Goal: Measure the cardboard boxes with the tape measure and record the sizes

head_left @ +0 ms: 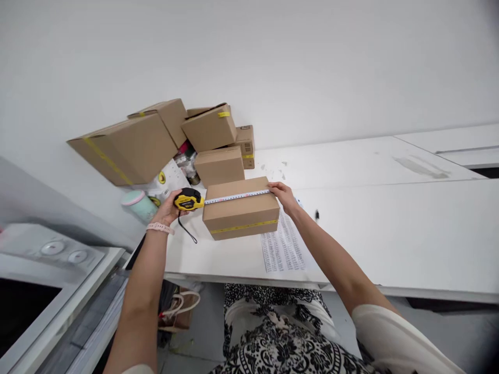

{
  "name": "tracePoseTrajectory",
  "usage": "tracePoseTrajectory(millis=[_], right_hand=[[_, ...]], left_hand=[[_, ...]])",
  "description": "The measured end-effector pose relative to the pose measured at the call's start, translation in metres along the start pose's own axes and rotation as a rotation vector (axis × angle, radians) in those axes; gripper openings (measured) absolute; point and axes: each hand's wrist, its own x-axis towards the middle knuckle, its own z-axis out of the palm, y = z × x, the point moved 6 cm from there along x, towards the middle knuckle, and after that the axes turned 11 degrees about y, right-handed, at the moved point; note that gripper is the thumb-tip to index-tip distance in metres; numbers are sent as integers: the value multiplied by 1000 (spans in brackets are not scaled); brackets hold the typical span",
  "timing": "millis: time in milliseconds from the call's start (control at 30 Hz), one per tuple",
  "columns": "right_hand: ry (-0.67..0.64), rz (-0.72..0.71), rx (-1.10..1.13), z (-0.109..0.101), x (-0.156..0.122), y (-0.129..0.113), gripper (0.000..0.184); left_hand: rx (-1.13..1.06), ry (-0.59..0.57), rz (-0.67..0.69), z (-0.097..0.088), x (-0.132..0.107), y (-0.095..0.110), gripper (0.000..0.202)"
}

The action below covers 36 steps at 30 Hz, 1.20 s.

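A brown cardboard box (pixel 241 213) with a yellow tape stripe sits on the white table (pixel 390 234) in front of me. My left hand (pixel 168 209) grips a yellow and black tape measure (pixel 188 199) at the box's left end. Its white blade (pixel 236 197) runs across the box top. My right hand (pixel 284 196) pinches the blade's end against the box's right top edge. A black wrist strap hangs from the tape measure case.
Several more cardboard boxes (pixel 156 137) are piled against the wall at the back left. A mint cup (pixel 139 204) stands by my left hand. A printed sheet (pixel 284 246) lies under the box's right side, with a black pen (pixel 317 214) beyond it. A bag (pixel 179 311) sits under the table.
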Motion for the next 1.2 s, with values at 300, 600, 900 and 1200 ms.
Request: tracePoseTrajectory(millis=[300, 600, 900, 1200], right_hand=[[8, 8, -48, -4, -1, 3, 28], [17, 25, -99, -4, -4, 0, 30], [33, 17, -81, -6, -2, 6, 28], [14, 28, -77, -5, -4, 5, 32]], left_hand=[[36, -94, 21, -6, 7, -3, 33], [66, -119, 18, -9, 17, -1, 33], [60, -118, 11, -11, 15, -4, 32], [55, -82, 9, -9, 10, -4, 34]])
